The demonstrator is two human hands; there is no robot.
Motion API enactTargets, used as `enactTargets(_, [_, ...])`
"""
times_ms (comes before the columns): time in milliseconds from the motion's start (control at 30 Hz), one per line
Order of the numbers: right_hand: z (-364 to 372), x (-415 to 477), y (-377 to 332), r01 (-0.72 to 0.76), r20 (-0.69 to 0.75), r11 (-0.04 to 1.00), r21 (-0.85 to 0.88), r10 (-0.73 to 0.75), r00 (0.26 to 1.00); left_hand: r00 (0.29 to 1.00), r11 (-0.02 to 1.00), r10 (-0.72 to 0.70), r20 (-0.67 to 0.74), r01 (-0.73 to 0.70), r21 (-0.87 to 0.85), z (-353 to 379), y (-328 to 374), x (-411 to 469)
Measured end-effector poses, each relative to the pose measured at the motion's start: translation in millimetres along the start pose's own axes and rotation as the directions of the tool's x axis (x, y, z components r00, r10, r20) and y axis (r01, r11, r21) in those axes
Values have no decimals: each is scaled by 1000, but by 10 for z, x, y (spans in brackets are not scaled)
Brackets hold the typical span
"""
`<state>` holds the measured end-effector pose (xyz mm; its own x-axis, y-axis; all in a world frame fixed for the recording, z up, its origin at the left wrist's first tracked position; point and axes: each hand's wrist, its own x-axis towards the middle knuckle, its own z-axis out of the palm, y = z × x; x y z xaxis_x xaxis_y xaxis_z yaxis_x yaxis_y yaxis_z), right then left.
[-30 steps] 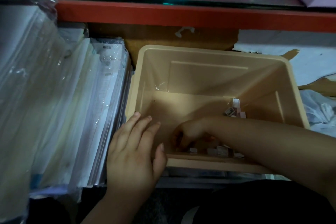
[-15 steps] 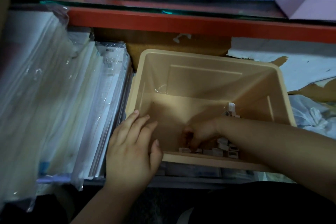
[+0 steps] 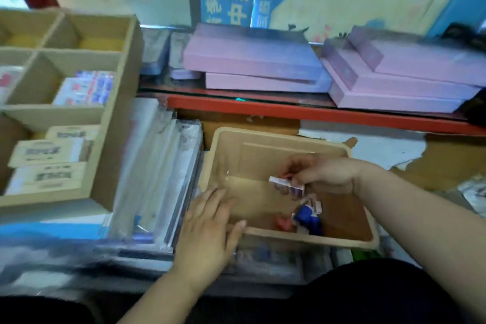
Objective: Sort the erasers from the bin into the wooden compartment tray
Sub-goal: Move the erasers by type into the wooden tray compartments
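A beige plastic bin (image 3: 276,135) sits in front of me, with a few small erasers (image 3: 307,214) lying near its front wall. My right hand (image 3: 323,176) is raised inside the bin and grips a row of small wrapped erasers (image 3: 286,184) in its fingers. My left hand (image 3: 207,229) rests flat with straight fingers on the bin's front left corner. The wooden compartment tray (image 3: 115,118) stands at the left, with packs of erasers (image 3: 84,88) in several of its sections.
Stacked plastic-wrapped paper packs (image 3: 157,171) lie between the tray and the bin. A red shelf edge (image 3: 302,110) runs behind the bin, with pink flat boxes (image 3: 252,60) piled on the shelf above it. Crumpled paper and cardboard lie to the right.
My right hand has lifted from the bin floor with a row of erasers in its fingers. The view has tilted up and left, bringing the wooden tray into sight. My left hand stays on the bin.
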<state>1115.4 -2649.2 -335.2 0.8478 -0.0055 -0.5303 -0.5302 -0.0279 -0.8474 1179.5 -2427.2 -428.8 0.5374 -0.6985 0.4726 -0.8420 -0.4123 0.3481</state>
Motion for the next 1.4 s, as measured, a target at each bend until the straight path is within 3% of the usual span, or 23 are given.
enactTargets(133, [272, -227, -417, 217, -95, 975, 41, -212, 973, 962, 966, 182, -206, -214, -147, -529, 272, -120])
enactTargets(233, [541, -294, -781, 313, -112, 949, -22, -313, 943, 913, 944, 227, -340, -293, -155, -1045, 272, -123])
enactTargets(400, [1134, -265, -1379, 460, -43, 885, -72, -463, 885, 834, 986, 107, -542, -159, -50, -1789, -54, -132])
enactTargets(467, [1367, -170, -1582, 523, -65, 817, -242, -551, 832, 799, 998, 39, -600, -55, -9, -1969, -253, -138])
enactTargets(533, [1592, -46, -1760, 542, -83, 731, -414, -624, 777, 787, 998, -44, -615, 68, 17, -2077, -445, -129])
enactTargets(633, [1834, 266, -1925, 557, -50, 663, -500, -664, 746, 772, 982, -131, -622, 185, 24, -2116, -703, -155])
enactTargets(833, [1922, 814, -2068, 427, 23, 436, -792, -678, 734, 744, 964, -200, -637, 266, 8, -2037, -915, -239])
enactTargets(1167, [1739, 1010, -2178, 404, 203, 152, -902, -677, 708, 715, 931, -222, -663, 358, 75, -2036, -912, -103])
enactTargets(1400, [1671, 973, -2234, 426, 165, 284, -859, -634, 756, 712, 933, -242, -659, 357, 43, -2022, -904, -117])
